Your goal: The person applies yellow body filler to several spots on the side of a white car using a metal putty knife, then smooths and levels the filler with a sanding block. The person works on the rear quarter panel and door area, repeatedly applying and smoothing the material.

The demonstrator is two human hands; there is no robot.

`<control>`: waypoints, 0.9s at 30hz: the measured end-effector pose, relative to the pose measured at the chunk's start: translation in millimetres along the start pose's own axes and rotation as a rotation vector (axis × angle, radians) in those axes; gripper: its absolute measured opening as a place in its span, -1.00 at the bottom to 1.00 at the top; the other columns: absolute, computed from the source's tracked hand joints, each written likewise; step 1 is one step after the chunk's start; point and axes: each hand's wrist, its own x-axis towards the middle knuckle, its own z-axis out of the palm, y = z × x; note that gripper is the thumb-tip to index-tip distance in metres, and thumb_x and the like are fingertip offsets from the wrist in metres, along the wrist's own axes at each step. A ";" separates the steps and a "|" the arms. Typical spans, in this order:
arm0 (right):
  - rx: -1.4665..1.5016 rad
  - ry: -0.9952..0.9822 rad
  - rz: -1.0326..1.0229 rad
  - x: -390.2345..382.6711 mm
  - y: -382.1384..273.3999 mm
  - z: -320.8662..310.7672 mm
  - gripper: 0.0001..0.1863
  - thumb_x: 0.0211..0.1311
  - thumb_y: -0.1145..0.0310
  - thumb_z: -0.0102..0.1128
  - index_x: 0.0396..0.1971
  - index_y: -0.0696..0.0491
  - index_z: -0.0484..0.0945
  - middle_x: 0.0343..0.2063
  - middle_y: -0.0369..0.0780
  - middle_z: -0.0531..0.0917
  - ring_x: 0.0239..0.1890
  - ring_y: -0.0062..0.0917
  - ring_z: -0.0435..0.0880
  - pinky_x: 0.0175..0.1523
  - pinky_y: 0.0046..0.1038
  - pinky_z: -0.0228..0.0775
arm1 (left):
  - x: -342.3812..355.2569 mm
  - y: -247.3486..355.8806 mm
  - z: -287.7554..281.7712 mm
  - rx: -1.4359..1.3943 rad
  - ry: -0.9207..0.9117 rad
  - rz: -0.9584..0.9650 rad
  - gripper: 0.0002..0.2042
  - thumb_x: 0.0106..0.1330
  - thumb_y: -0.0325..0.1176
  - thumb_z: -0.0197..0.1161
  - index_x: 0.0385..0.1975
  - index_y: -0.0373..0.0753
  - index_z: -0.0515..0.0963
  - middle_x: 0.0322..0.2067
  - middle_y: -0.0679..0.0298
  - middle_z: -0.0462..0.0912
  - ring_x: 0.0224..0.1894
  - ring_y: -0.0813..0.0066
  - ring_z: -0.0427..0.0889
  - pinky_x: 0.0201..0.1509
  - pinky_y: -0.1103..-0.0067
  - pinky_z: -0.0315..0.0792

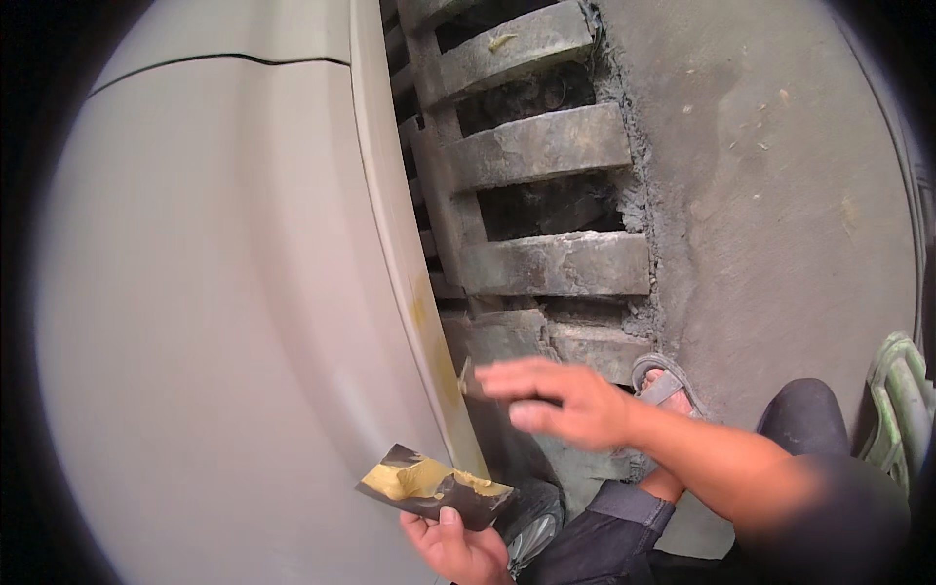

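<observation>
My left hand (456, 548) holds a dark, flat plate (480, 506), its thumb over the near edge. Yellow body filler (414, 478) lies smeared and heaped across the plate's top. Above and to the right, my right hand (565, 402) pinches a small dark putty spreader (469, 380), partly blurred and half hidden by the fingers. The spreader is close against the edge of a pale vehicle panel (224, 244); whether it touches cannot be told. Yellowish filler patches (419, 304) mark that edge, beside and beyond the spreader.
Right of the panel runs a floor trench under worn grey slats (546, 146) with dark gaps. Concrete floor (780, 195) stretches beyond it. A sandalled foot (668, 387) rests at the trench's edge. A pale green plastic seat (897, 409) stands at far right; a wheel (536, 536) shows below.
</observation>
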 end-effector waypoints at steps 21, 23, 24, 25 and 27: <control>-0.473 0.058 0.200 -96.4 -40.7 -24.9 -0.62 0.30 0.30 0.19 0.08 0.08 0.56 0.18 -0.11 0.56 0.24 -0.17 0.48 0.33 -0.22 0.27 | -8.4 27.8 17.5 -0.255 -0.116 0.002 -0.58 0.34 -0.60 0.00 0.21 -0.35 0.27 0.13 0.07 0.47 0.18 0.21 0.48 0.34 0.27 0.34; -0.492 0.082 0.221 -98.3 -45.3 -30.2 -0.62 0.29 0.30 0.19 0.08 0.08 0.56 0.17 -0.11 0.56 0.23 -0.19 0.48 0.31 -0.22 0.28 | -9.4 30.5 21.8 -0.284 -0.122 0.011 -0.59 0.33 -0.60 0.00 0.21 -0.35 0.27 0.12 0.07 0.48 0.17 0.22 0.48 0.34 0.28 0.34; -0.511 0.084 0.231 -99.4 -47.3 -32.1 -0.62 0.29 0.29 0.20 0.08 0.08 0.56 0.17 -0.11 0.57 0.23 -0.19 0.49 0.31 -0.23 0.29 | -10.5 30.7 23.0 -0.288 -0.116 0.019 -0.59 0.33 -0.60 0.00 0.20 -0.35 0.27 0.12 0.07 0.48 0.17 0.22 0.49 0.33 0.29 0.35; -0.499 0.098 0.227 -99.9 -50.5 -36.7 -0.61 0.29 0.29 0.20 0.08 0.08 0.56 0.17 -0.11 0.57 0.22 -0.19 0.49 0.31 -0.23 0.30 | -12.0 33.3 27.3 -0.293 -0.130 0.024 -0.58 0.33 -0.60 -0.01 0.21 -0.35 0.27 0.12 0.08 0.48 0.17 0.23 0.48 0.33 0.29 0.35; -0.514 0.114 0.220 -98.9 -55.6 -42.6 -0.60 0.27 0.29 0.21 0.09 0.08 0.56 0.16 -0.10 0.57 0.21 -0.20 0.50 0.30 -0.24 0.31 | -13.7 36.4 31.8 -0.310 -0.142 0.039 -0.58 0.33 -0.61 -0.02 0.21 -0.36 0.27 0.13 0.08 0.47 0.17 0.23 0.48 0.32 0.30 0.35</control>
